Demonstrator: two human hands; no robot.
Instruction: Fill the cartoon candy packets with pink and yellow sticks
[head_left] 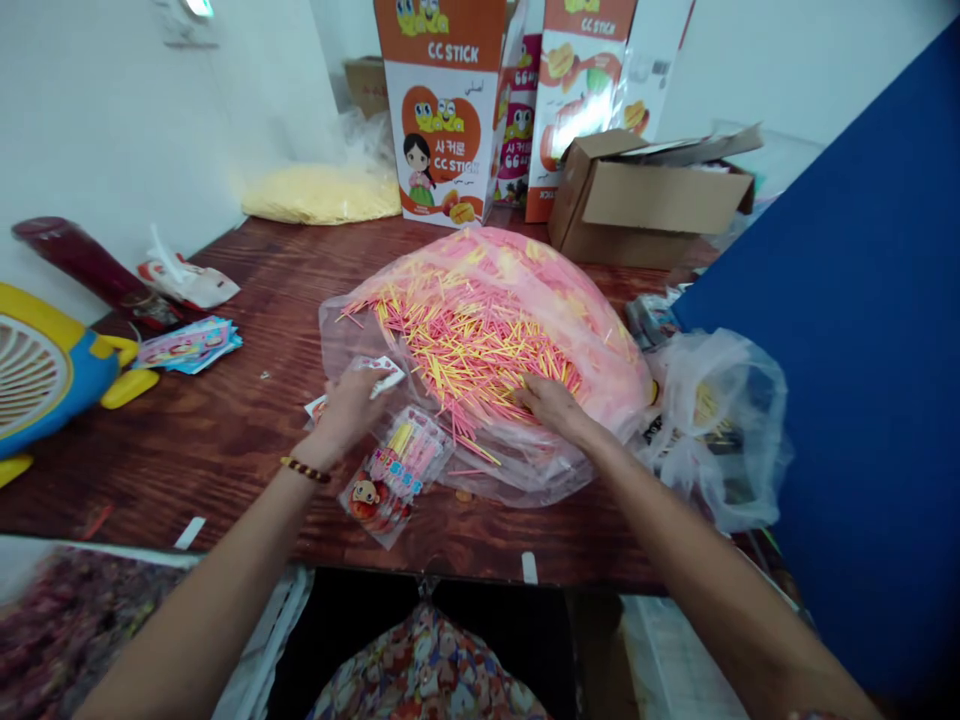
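Note:
A large clear plastic bag (pixel 600 300) lies open on the table, full of thin pink and yellow sticks (pixel 472 340). My right hand (pixel 553 405) reaches into the near side of the pile, its fingers closed on some sticks, the tips partly hidden. Left of the bag, my left hand (pixel 351 402) is closed on a printed plastic packet (pixel 388 375), whose white patterned edges show on both sides of the fingers. Just right of my left wrist, a filled clear packet (pixel 390 475) with a cartoon face and sticks inside lies on the table.
Printed cartons (pixel 450 120) and an opened brown box (pixel 660 205) stand behind the bag. A bag of yellow sticks (pixel 322 193) lies back left. Flat packets (pixel 191 345) and a blue-yellow fan (pixel 45 375) are at left. A crumpled clear bag (pixel 724 420) sits by the blue panel (pixel 847 330).

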